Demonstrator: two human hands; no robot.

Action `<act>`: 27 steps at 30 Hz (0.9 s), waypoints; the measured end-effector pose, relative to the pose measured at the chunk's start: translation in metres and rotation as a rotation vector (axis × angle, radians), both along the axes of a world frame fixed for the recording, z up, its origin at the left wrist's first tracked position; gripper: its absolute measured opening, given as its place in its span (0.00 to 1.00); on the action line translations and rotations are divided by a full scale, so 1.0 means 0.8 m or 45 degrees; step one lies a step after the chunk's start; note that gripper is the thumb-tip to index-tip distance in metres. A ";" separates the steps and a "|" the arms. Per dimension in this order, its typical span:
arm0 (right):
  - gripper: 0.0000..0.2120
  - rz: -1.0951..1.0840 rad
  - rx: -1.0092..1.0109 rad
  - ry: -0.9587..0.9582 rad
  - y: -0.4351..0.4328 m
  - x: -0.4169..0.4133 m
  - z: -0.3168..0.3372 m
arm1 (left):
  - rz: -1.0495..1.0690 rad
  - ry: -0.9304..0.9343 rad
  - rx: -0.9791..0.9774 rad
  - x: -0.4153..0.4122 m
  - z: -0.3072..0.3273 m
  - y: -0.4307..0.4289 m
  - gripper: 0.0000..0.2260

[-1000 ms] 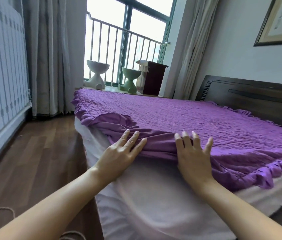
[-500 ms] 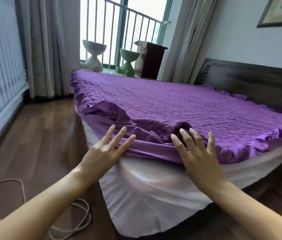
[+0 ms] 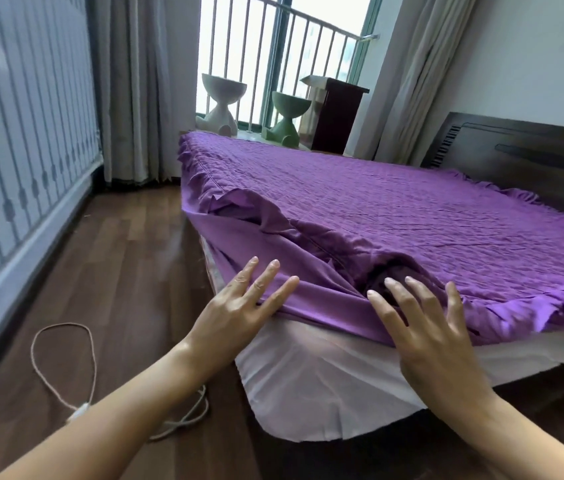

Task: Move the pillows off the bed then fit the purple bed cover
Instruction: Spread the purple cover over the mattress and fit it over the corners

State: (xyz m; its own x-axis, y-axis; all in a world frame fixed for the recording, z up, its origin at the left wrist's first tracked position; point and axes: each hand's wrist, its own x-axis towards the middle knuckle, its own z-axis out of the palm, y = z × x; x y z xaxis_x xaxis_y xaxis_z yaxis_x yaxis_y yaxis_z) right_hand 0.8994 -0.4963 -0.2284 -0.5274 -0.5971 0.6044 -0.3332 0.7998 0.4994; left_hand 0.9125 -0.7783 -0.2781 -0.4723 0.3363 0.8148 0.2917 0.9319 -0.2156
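Our left grip (image 3: 242,306) and right grip (image 3: 436,337) lie spread flat on the bunched hem of the cover (image 3: 412,209) atop the bed (image 3: 308,393). Its bare corner lies below, toward us, so we should pull downward.

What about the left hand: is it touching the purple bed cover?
Touching. In the head view the left hand lies with straight fingers flat on the purple bed cover at the bed corner, no gap visible.

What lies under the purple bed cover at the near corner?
A white sheet shows below the hem of the purple bed cover, draping the corner. Anything further under the cover is hidden.
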 end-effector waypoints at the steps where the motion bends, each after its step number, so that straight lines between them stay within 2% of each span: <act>1: 0.32 0.027 -0.006 0.013 -0.001 0.001 -0.001 | 0.005 0.003 0.018 0.004 -0.001 -0.002 0.30; 3: 0.30 0.073 0.000 0.037 -0.003 0.006 -0.002 | 0.015 -0.011 0.048 0.010 -0.009 -0.003 0.30; 7: 0.22 0.173 0.078 0.075 -0.009 0.018 -0.024 | 0.028 -0.091 0.046 0.021 -0.041 -0.002 0.23; 13: 0.24 0.117 0.139 0.073 -0.007 0.017 -0.044 | 0.046 -0.010 0.079 0.017 -0.049 0.006 0.23; 18: 0.14 0.178 0.092 0.173 -0.005 0.021 -0.048 | 0.030 0.151 0.077 0.010 -0.048 0.003 0.05; 19: 0.12 0.181 0.081 0.204 -0.006 0.022 -0.048 | 0.021 0.186 0.064 0.010 -0.043 0.007 0.04; 23: 0.08 0.206 -0.001 0.348 -0.010 0.025 -0.049 | 0.048 0.289 0.043 0.014 -0.030 0.016 0.09; 27: 0.10 0.231 -0.018 0.456 -0.008 0.031 -0.064 | 0.115 0.231 -0.055 0.032 -0.040 0.013 0.13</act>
